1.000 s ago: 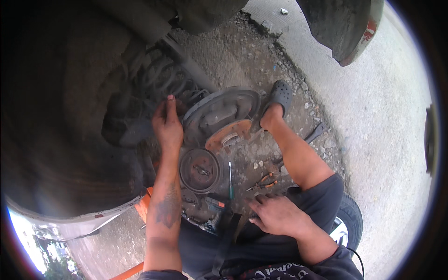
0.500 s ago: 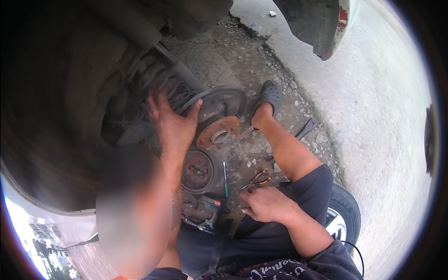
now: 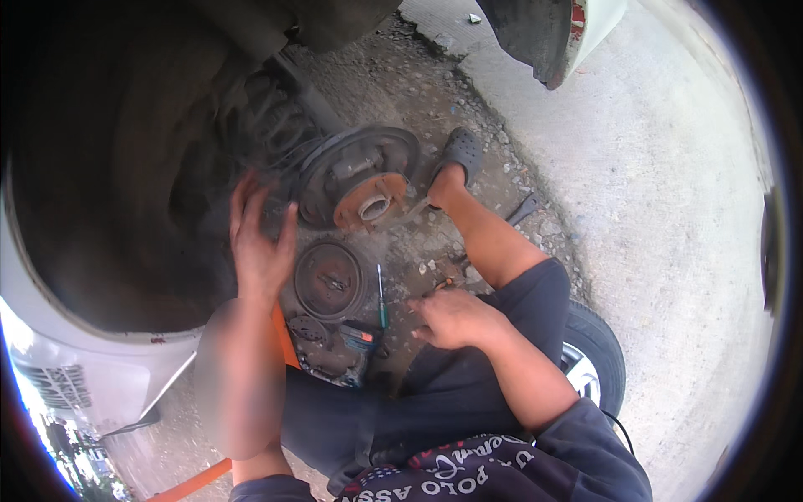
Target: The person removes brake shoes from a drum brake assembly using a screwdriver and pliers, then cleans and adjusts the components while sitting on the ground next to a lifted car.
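My left hand (image 3: 262, 244) is raised beside the wheel hub assembly, its fingers spread and nothing held. Close to its fingertips is the dark round backing plate (image 3: 398, 144), with a rusty orange hub flange (image 3: 355, 199) at its centre. My right hand (image 3: 458, 318) hovers by my right knee with thumb and fingers apart, also empty. Just beyond it, pliers with orange handles (image 3: 444, 285) lie partly hidden. A rusty brake drum (image 3: 311, 283) rests on the ground below the hub. Beside the drum is a screwdriver with a green handle (image 3: 383, 314).
A coil spring (image 3: 272, 105) stands inside the dark wheel well. Several small tools and parts lie near a perforated dark piece (image 3: 309, 330). A removed wheel (image 3: 604, 356) lies at my right. Beyond my foot in its clog (image 3: 462, 155) is a flat dark tool (image 3: 524, 207).
My left hand has come away from the backing plate's rim, back toward me and left. My right hand remains by my knee. The whole view has shifted slightly.
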Available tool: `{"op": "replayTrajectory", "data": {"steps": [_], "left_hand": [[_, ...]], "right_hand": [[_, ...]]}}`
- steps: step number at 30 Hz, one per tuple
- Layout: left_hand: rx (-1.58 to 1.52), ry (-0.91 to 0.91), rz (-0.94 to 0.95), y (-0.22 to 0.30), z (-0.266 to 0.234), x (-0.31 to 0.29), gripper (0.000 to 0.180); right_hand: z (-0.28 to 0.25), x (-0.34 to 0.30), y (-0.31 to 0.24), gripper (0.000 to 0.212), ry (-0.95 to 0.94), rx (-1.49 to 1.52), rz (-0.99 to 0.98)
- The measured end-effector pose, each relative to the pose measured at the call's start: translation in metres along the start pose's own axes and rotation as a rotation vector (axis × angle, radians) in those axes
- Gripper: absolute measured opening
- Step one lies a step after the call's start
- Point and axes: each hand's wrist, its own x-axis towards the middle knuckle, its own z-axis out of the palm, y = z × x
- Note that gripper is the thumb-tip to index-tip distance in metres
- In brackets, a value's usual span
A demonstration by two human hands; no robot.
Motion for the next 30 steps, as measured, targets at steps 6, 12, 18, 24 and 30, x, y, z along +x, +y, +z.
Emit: {"op": "replayTrajectory", "data": {"steps": [6, 12, 18, 24, 30], "left_hand": [[-0.104, -0.228, -0.330, -0.051, -0.057, -0.120, 0.017], [-0.239, -0.181, -0.552, -0.065, -0.073, -0.216, 0.026], [-0.415, -0.079, -0.556, -0.055, -0.099, -0.212, 0.025], [-0.353, 0.033, -0.434, -0.059, -0.108, -0.224, 0.027], [-0.494, -0.173, -0.527, -0.076, -0.087, -0.226, 0.038]], "right_hand": [[0.008, 0.017, -0.007, 0.028, 0.206, 0.027, -0.173], [-0.028, -0.012, -0.002, 0.025, 1.007, 0.364, 0.040], [-0.024, -0.098, 0.120, 0.042, 1.322, 0.194, 0.458], [0.144, -0.189, 0.188, 0.065, 0.394, -0.512, 0.984], [0.149, -0.186, 0.173, 0.061, 0.464, -0.434, 0.905]]}}
